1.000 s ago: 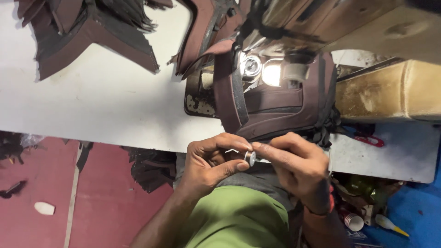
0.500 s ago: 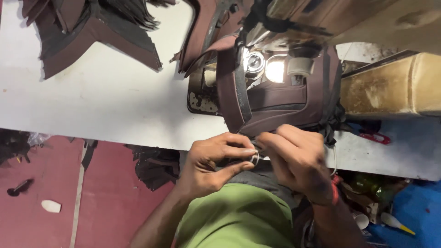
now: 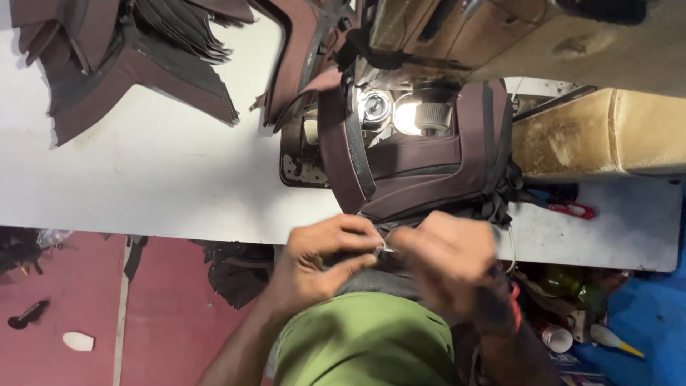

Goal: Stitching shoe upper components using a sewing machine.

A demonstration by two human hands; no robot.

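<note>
A white table (image 3: 143, 193) spans the view, its near edge just above a red floor (image 3: 171, 314), and the person's green shirt (image 3: 364, 343) fills the bottom centre. Nearest the camera, the left hand (image 3: 321, 268) and right hand (image 3: 446, 268) meet at the table edge, fingertips pinched together on a small metal piece (image 3: 386, 248); both are blurred, so its shape cannot be told. Half a second ago the piece showed more clearly between the fingers and the hands sat a little lower; now they have risen to touch the lower edge of the maroon bag (image 3: 421, 164). The bag lies on the table just beyond the hands, its black strap (image 3: 357, 154) running up its left side, and it has not shifted. Behind it a sewing machine (image 3: 500, 36) stands, with a lit lamp (image 3: 407, 114) shining onto the bag's top. To the right, red-handled scissors (image 3: 564, 207) lie on the table, near the bag. Far left, a pile of maroon fabric pieces (image 3: 121, 64) rests on the table, well apart from the hands. On the floor at left lie a black tool (image 3: 25, 314) and a pale scrap (image 3: 77, 342); at lower right stands a paper cup (image 3: 556, 336).
</note>
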